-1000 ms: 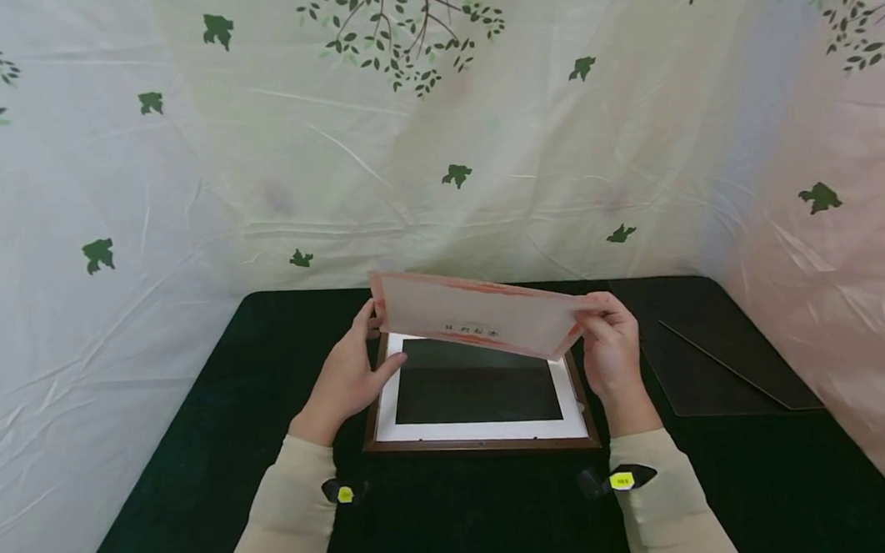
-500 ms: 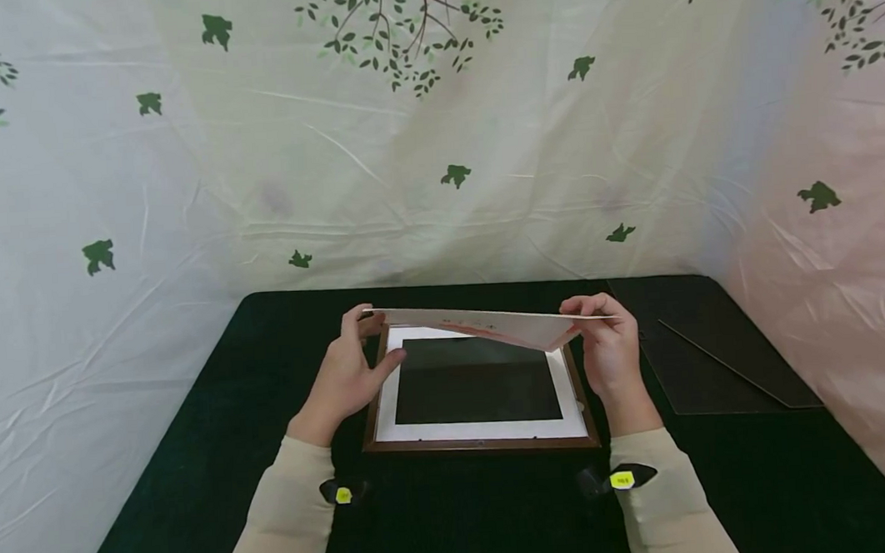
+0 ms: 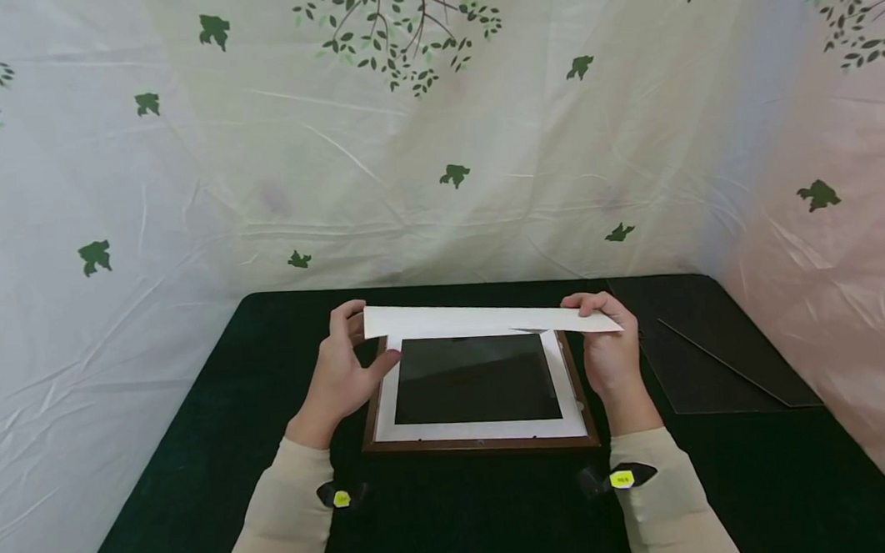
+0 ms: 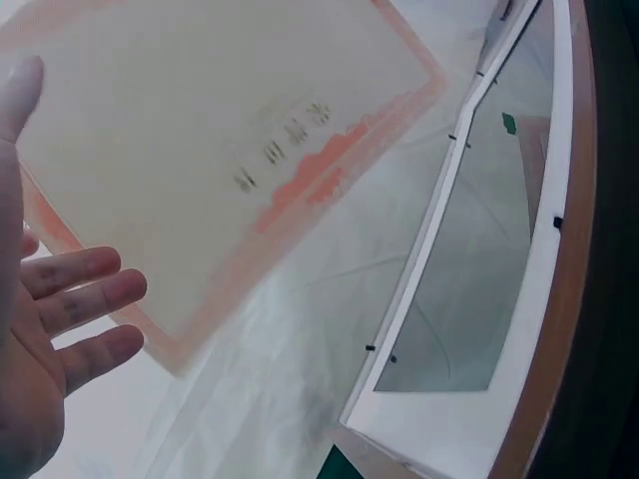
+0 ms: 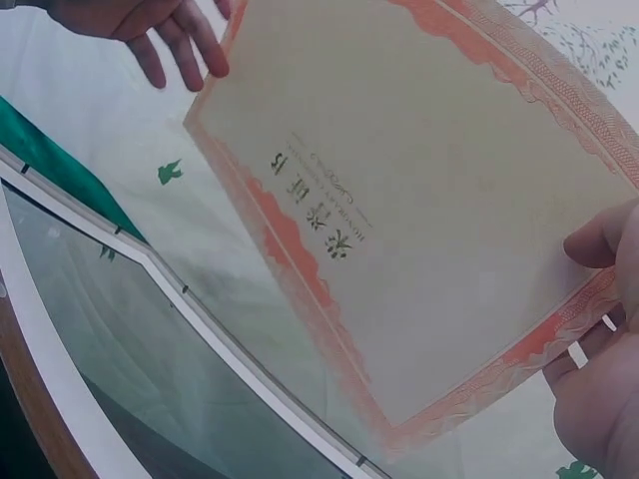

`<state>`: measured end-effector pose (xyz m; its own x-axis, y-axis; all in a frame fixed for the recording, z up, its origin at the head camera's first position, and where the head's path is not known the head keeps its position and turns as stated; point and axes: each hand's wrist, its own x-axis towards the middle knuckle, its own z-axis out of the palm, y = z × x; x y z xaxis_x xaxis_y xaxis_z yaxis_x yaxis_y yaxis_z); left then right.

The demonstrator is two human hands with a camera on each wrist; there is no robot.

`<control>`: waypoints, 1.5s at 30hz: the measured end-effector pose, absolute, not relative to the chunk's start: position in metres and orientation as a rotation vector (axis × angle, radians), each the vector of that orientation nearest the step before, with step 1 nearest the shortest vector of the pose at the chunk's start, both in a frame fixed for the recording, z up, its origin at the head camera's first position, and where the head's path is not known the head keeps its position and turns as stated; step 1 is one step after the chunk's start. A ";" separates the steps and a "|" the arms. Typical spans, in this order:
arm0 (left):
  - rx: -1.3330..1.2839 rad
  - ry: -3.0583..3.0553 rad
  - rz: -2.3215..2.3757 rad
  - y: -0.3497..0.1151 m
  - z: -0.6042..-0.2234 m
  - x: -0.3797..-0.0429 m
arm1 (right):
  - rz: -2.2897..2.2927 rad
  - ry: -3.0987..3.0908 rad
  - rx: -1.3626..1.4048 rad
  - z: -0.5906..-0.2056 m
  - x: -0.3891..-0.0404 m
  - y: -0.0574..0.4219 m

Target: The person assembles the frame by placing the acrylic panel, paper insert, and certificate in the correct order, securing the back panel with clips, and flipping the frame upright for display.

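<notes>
A paper certificate (image 3: 482, 317) is held up above the far part of a picture frame, its plain white side toward the head camera. In the right wrist view, its printed face shows cream with an orange border and dark characters. My right hand (image 3: 609, 343) pinches one end, thumb on the printed face and fingers behind. At the other end, my left hand (image 3: 342, 374) has its fingers extended against the edge, thumb standing apart. Below lies the brown picture frame (image 3: 481, 448), with a white mat (image 3: 569, 399) around a dark, reflective pane (image 3: 478, 383).
A flat black backing board (image 3: 716, 337) lies at the table's right, with a thin strip (image 3: 721, 366) across it. Dark green cloth (image 3: 271, 452) covers the table. A pale curtain (image 3: 406, 145) with printed leaves and birds hangs behind and at both sides.
The certificate has tipped over, from its printed face toward the head camera, through nearly edge-on, to its white side. Both hands have stayed almost in place; the frame has not moved.
</notes>
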<state>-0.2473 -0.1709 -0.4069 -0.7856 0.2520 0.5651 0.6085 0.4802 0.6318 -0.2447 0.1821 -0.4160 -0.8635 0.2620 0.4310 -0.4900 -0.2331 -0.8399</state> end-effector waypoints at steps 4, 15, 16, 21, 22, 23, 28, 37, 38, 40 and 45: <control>-0.748 -2.263 -1.269 -0.169 -0.403 -0.246 | 2.095 -1.580 0.269 -0.416 -0.245 0.181; -0.731 -2.258 -1.244 -0.168 -0.404 -0.246 | 2.051 -1.613 0.235 -0.418 -0.246 0.179; -0.721 -2.261 -1.236 -0.168 -0.405 -0.246 | 2.052 -1.613 0.233 -0.418 -0.246 0.179; -0.677 -2.288 -1.211 -0.169 -0.406 -0.247 | 2.042 -1.633 0.206 -0.419 -0.246 0.180; -0.672 -2.291 -1.211 -0.169 -0.406 -0.247 | 2.038 -1.641 0.197 -0.419 -0.246 0.179; -0.669 -2.294 -1.211 -0.169 -0.406 -0.247 | 2.032 -1.651 0.191 -0.419 -0.246 0.179; -0.671 -2.303 -1.192 -0.169 -0.406 -0.247 | 2.032 -1.657 0.170 -0.418 -0.247 0.179; -0.701 -2.342 -1.061 -0.170 -0.406 -0.248 | 2.052 -1.695 0.094 -0.419 -0.249 0.181; -0.704 -2.344 -1.050 -0.170 -0.406 -0.248 | 2.056 -1.712 0.091 -0.419 -0.249 0.182; -0.710 -2.348 -1.025 -0.171 -0.406 -0.248 | 2.073 -1.750 0.086 -0.419 -0.249 0.183; -0.718 -2.345 -0.974 -0.174 -0.406 -0.250 | 2.142 -1.788 0.137 -0.418 -0.247 0.184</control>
